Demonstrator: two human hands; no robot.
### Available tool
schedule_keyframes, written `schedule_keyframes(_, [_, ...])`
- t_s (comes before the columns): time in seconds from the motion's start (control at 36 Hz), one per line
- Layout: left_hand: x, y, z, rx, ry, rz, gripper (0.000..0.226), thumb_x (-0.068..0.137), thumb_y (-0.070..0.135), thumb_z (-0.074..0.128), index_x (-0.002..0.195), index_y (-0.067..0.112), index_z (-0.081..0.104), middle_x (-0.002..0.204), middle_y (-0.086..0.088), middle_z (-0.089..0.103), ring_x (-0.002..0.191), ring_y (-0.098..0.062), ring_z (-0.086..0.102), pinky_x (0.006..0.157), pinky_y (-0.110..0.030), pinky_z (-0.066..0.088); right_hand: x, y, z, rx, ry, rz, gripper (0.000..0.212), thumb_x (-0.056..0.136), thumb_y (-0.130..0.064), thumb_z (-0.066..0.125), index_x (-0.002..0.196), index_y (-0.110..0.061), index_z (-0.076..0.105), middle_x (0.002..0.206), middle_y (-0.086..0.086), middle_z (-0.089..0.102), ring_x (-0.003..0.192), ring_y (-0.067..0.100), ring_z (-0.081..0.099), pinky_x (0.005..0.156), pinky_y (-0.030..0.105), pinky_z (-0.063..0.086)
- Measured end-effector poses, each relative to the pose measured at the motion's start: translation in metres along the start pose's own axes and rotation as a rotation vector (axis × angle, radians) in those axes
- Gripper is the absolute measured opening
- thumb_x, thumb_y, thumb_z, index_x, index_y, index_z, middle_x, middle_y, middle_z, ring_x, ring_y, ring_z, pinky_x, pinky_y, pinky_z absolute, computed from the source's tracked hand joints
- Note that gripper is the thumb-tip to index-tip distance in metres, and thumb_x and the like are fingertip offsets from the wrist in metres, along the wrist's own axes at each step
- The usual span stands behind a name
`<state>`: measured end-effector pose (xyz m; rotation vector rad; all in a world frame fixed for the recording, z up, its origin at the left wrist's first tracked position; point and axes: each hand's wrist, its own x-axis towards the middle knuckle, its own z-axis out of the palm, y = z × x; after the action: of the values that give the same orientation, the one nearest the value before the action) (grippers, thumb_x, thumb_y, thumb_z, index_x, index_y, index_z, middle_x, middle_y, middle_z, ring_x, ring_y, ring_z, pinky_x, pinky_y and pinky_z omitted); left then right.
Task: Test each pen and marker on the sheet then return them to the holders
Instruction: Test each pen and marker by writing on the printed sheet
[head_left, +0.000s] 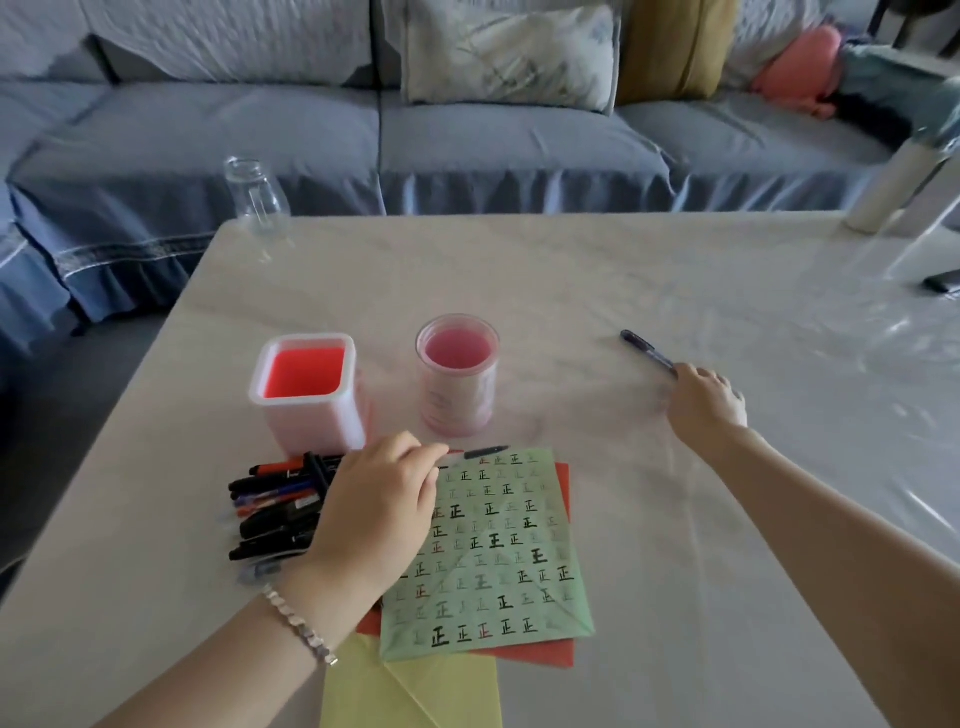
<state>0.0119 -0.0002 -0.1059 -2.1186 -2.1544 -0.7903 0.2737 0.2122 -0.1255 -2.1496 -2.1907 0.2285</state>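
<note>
Sheet: the green sheet (498, 561), full of test marks, lies on the counter (675, 519).
Left hand (374, 509): rests on the sheet's corner and the pen pile (275, 509); fingers curled, whether they grip anything I cannot tell.
Holders: the square holder (306, 395) and the round holder (458, 379) stand behind the sheet.
Right hand (706, 400): fingers clamped on a dark pen (647, 351), right of the holders.

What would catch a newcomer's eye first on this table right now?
Probably the green paper sheet, front centre, covered in rows of handwritten characters, and the bright red inside of the square pink plastic holder behind it to the left. Next, the heap of dark pens and markers partly under the left hand, left of the sheet, while the right hand grips a dark slim pen far right.
</note>
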Motion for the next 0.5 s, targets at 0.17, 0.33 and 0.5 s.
schedule_keyframes(0.17, [-0.008,-0.006,0.001,-0.011,0.022,-0.009,0.019,0.077,0.003,0.063,0.093,0.009,0.072,0.073,0.003,0.06,0.064,-0.02,0.06,0.057,-0.037,0.053,0.009,-0.001,0.003,0.076,0.028,0.057,0.027,0.084,-0.002,0.046,0.107,0.002,0.057,0.112,0.024,0.057,0.104,0.04,0.052,0.081,0.038,0.039])
schedule_keyframes(0.33, [-0.025,-0.019,-0.009,0.046,0.095,-0.009,0.026,0.084,0.016,0.049,0.098,0.011,0.071,0.079,0.003,0.065,0.069,-0.02,0.061,0.067,-0.035,0.052,0.003,0.0,-0.004,0.093,-0.1,0.117,0.019,0.084,-0.015,0.053,0.089,0.0,0.064,0.078,0.017,0.057,0.07,0.033,0.054,0.062,0.029,0.039])
schedule_keyframes(0.5, [-0.045,-0.057,-0.034,0.178,0.325,-0.014,0.027,0.085,0.019,0.044,0.09,0.012,0.07,0.081,0.003,0.068,0.081,-0.015,0.051,0.081,-0.031,0.036,-0.049,-0.024,-0.014,0.227,-0.062,-0.109,0.011,0.083,-0.023,0.057,0.085,-0.013,0.055,0.074,0.012,0.061,0.064,0.032,0.057,0.055,0.032,0.043])
